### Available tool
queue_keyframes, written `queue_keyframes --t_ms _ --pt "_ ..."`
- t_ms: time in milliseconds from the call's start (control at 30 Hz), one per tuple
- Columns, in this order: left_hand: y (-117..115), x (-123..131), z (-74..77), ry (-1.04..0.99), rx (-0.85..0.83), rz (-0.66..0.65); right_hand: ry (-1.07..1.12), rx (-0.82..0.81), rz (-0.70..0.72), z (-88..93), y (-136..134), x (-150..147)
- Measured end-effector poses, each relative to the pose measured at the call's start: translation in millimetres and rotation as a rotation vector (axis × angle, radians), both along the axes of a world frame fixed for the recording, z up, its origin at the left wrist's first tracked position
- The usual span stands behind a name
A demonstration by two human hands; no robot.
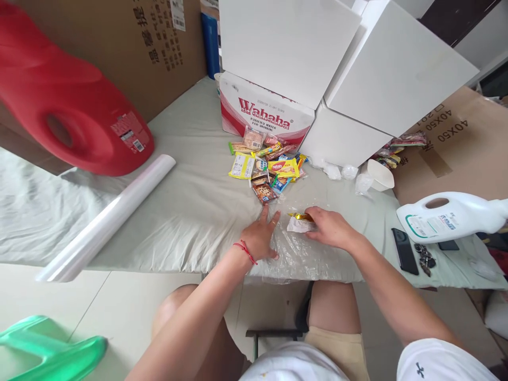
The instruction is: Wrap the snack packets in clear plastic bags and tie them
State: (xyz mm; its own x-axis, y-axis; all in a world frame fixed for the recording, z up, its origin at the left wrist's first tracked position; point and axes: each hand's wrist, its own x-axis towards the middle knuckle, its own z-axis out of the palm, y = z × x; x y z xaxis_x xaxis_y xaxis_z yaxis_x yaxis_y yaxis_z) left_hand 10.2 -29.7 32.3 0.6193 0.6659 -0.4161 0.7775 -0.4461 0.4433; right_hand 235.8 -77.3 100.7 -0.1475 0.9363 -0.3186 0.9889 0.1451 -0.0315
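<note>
My left hand lies flat with fingers spread on a sheet of clear plastic film spread over the table's front edge. My right hand is closed on a small white and gold snack packet that rests on the film. A pile of several wrapped snacks lies just beyond both hands, in front of a Wahaha carton.
A roll of clear film and a red jug lie at the left. White boxes stand behind, with a white bowl beside them. A white jug, a phone and keys sit at the right. A green stool is below left.
</note>
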Motion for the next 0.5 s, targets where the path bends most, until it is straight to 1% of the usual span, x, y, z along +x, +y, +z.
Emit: queue_keyframes --t_ms 67,133,267,400,500 --pt "-0.5 -0.2 -2.0 -0.020 0.011 0.003 -0.034 0.007 -0.003 -10.7 -0.4 -9.7" --pt "-0.7 -0.2 -3.8 -0.029 0.019 0.010 -0.059 0.013 -0.009 -19.9 1.4 -13.1" --pt "0.2 -0.5 -5.3 -0.002 0.015 0.011 -0.034 -0.023 0.006 -33.5 4.4 -4.5" --pt "1.9 -2.5 -4.7 -0.031 0.007 0.012 0.037 -0.021 0.016 -38.4 1.4 6.2" --pt "2.3 -4.9 -5.6 -0.109 0.002 0.057 0.169 0.028 0.023 -37.8 2.6 11.2"
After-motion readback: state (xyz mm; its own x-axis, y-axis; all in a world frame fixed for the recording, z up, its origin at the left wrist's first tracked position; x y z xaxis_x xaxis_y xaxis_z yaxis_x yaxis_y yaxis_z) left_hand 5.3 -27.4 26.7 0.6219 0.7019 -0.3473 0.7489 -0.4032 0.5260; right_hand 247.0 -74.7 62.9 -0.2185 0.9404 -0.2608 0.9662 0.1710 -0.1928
